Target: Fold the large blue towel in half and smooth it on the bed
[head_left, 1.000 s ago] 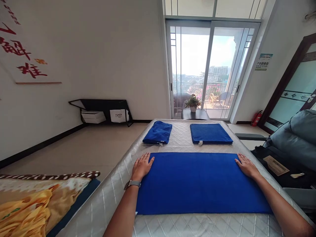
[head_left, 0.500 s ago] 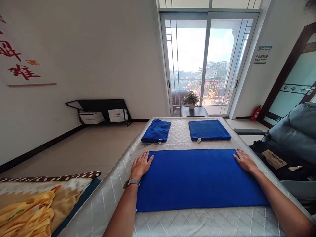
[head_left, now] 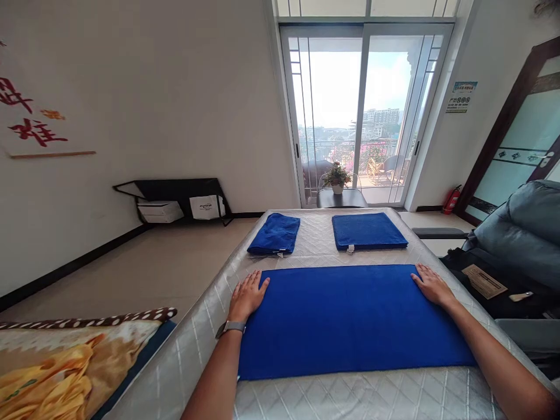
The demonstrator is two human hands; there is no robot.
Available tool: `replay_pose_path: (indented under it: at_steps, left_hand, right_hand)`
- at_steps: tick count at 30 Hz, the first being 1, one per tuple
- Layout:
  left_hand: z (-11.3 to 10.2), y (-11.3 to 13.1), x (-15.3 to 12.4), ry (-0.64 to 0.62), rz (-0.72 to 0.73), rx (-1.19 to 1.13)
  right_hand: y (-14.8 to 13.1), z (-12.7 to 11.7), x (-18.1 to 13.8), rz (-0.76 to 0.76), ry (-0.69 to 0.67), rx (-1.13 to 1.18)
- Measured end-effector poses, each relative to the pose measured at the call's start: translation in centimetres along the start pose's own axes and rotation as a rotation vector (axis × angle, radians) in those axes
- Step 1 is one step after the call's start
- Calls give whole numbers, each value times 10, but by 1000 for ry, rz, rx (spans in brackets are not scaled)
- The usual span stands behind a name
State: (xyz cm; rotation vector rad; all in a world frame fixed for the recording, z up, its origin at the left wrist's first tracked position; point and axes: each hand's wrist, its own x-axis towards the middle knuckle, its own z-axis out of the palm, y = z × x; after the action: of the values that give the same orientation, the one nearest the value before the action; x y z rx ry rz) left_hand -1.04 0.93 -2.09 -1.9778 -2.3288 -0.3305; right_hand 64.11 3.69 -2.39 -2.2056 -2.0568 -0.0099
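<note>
A long blue towel (head_left: pixel 350 321) lies flat and smooth across the quilted mattress (head_left: pixel 332 402). My left hand (head_left: pixel 248 296) rests on its far left corner, palm down with fingers outstretched; a watch (head_left: pixel 230 328) is on that wrist. At the far right corner my right hand (head_left: pixel 433 284) lies flat too, its fingers extended and the thumb on the cloth. Beyond the towel are a loosely folded blue towel (head_left: pixel 275 233) on the left and a neatly folded blue towel (head_left: pixel 370 230) on the right, both with white tags showing.
On the left, yellow cloth or plastic (head_left: pixel 52 373) lies on a patterned blanket (head_left: pixel 126 344). A grey armchair (head_left: pixel 520 221) holding a black bag (head_left: pixel 455 268) stands to the right. A potted plant (head_left: pixel 337 178) sits on a chair before the sliding glass door (head_left: pixel 324 105).
The whole view has shifted slightly. Both hands stay in place on the towel's far corners, and the towels look unmoved.
</note>
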Motion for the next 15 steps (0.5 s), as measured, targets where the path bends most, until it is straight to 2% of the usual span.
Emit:
replay_pose_path:
  at_steps: [5, 15]
  left_hand:
    - [0, 0, 1, 14, 15, 7]
    - [-2, 1, -1, -7, 3, 8]
  right_hand:
    - [-1, -3, 0, 12, -31, -18]
    - [3, -6, 2, -22, 0, 66]
